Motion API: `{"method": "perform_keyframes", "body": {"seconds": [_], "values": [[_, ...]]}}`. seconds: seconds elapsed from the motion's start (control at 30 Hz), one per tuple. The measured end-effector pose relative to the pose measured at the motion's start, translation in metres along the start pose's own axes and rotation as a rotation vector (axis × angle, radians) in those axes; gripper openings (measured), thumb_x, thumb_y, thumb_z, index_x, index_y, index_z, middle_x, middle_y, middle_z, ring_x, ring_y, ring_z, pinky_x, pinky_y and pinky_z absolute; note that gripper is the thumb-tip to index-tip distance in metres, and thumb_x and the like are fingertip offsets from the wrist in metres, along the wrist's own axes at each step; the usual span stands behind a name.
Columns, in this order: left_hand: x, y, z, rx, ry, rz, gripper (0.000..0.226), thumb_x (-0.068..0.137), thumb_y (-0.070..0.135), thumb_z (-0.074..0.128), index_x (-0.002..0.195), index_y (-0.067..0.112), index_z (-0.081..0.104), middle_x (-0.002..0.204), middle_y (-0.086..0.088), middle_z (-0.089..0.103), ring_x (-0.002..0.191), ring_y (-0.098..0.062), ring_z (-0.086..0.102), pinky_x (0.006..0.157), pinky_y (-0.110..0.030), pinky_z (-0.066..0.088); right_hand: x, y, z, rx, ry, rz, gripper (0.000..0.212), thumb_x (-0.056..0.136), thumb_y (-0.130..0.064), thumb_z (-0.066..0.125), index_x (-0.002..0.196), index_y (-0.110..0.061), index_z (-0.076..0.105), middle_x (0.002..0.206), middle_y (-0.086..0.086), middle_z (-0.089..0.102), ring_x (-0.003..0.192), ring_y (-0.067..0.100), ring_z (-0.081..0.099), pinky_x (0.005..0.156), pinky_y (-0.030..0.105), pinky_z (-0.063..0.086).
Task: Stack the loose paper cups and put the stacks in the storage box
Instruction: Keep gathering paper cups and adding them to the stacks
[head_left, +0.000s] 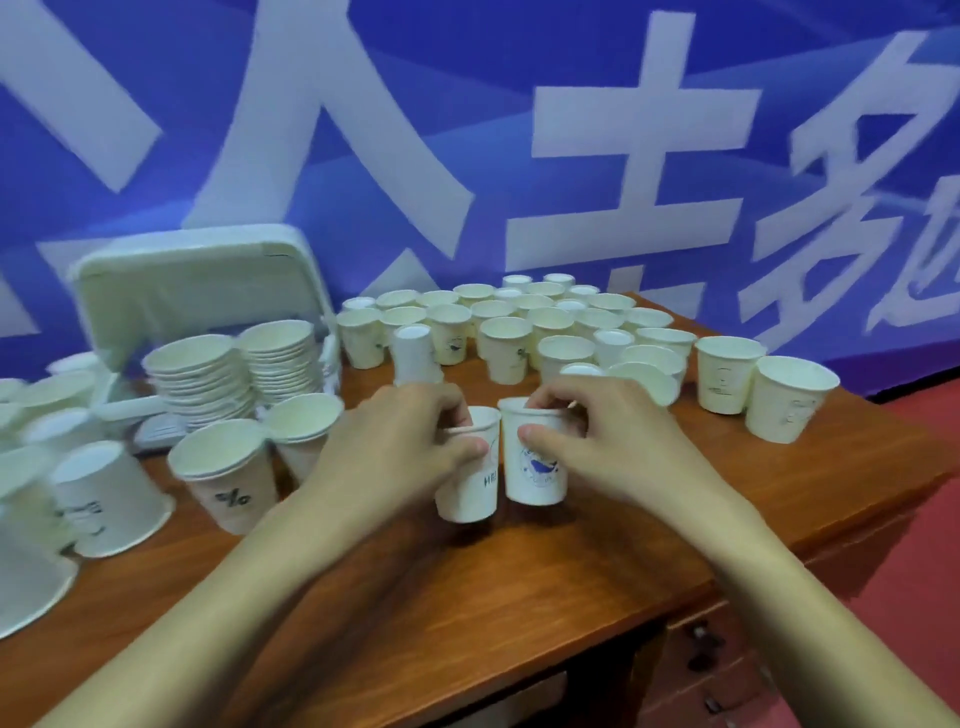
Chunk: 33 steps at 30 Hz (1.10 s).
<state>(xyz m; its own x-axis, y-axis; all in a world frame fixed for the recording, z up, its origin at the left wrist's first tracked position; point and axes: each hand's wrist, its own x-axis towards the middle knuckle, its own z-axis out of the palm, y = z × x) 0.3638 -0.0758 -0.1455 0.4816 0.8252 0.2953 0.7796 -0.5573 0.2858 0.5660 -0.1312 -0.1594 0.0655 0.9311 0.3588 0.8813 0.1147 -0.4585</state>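
- Two cups in hand: a white paper left cup (467, 488) with blue lettering and a white paper right cup (536, 470) with a blue emblem. Both upright, mouths up, walls touching near the rims, between the grips.
- Left grip (400, 441): thumb outside, fingers curled over the rim, pinching the left cup. Right grip (623, 436): same pinch on the right cup, held slightly higher.
- Long axes vertical, parallel. Judgement: to nest, the right cup must rise and cross toward the left grip, over the left cup's mouth.
- White plastic storage box (197, 296), lid up, cup stacks (208, 374) inside: well left of the left grip, the nearer one.
- Loose white cups (566, 353) stand beyond both grips on the brown wooden worktop (519, 597).
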Motion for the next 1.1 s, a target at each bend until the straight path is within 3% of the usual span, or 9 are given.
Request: {"method": "perform_keyframes", "body": {"seconds": [0.23,0.4,0.63,0.77,1.1], "values": [[-0.051,-0.057,-0.086,0.105,0.376,-0.082,0.026,0.081,0.055,0.061,0.084,0.030,0.063,0.076,0.013,0.065,0.080,-0.012,0.061,0.065,-0.038,0.051,0.049,-0.099,0.023,0.104,0.154,-0.318,0.017,0.082,-0.050,0.062,0.088,-0.035,0.067,0.080,-0.018,0.066,0.079,0.009,0.060,0.068,0.040,0.052],[-0.079,-0.097,-0.128,0.116,0.471,-0.197,0.027,0.081,0.060,0.059,0.081,0.033,0.064,0.071,0.019,0.063,0.076,-0.007,0.062,0.065,-0.038,0.052,0.074,-0.151,0.041,0.102,0.226,-0.536,0.017,0.085,-0.048,0.062,0.090,-0.032,0.066,0.073,-0.020,0.057,0.077,0.011,0.060,0.066,0.038,0.051],[-0.074,-0.128,-0.118,0.112,0.447,-0.269,0.018,0.086,0.049,0.063,0.084,0.032,0.066,0.071,0.016,0.064,0.077,-0.007,0.062,0.063,-0.034,0.051,0.102,-0.165,0.070,0.081,0.131,-0.594,0.015,0.086,-0.046,0.062,0.089,-0.032,0.067,0.073,-0.021,0.056,0.078,0.013,0.060,0.065,0.036,0.050],[-0.064,-0.141,-0.103,0.096,0.400,-0.256,0.020,0.085,0.051,0.060,0.085,0.032,0.066,0.075,0.016,0.065,0.077,-0.005,0.061,0.065,-0.035,0.052,0.108,-0.155,0.077,-0.045,0.104,-0.584,0.015,0.085,-0.047,0.062,0.089,-0.033,0.068,0.073,-0.019,0.053,0.079,0.015,0.058,0.063,0.034,0.046],[-0.056,-0.155,-0.082,0.008,0.328,-0.216,0.024,0.082,0.056,0.052,0.083,0.037,0.065,0.074,0.015,0.066,0.077,-0.005,0.061,0.065,-0.039,0.052,0.115,-0.132,0.099,-0.080,-0.055,-0.561,0.018,0.088,-0.049,0.059,0.092,-0.035,0.069,0.086,-0.018,0.067,0.082,0.006,0.059,0.065,0.030,0.046]]}}
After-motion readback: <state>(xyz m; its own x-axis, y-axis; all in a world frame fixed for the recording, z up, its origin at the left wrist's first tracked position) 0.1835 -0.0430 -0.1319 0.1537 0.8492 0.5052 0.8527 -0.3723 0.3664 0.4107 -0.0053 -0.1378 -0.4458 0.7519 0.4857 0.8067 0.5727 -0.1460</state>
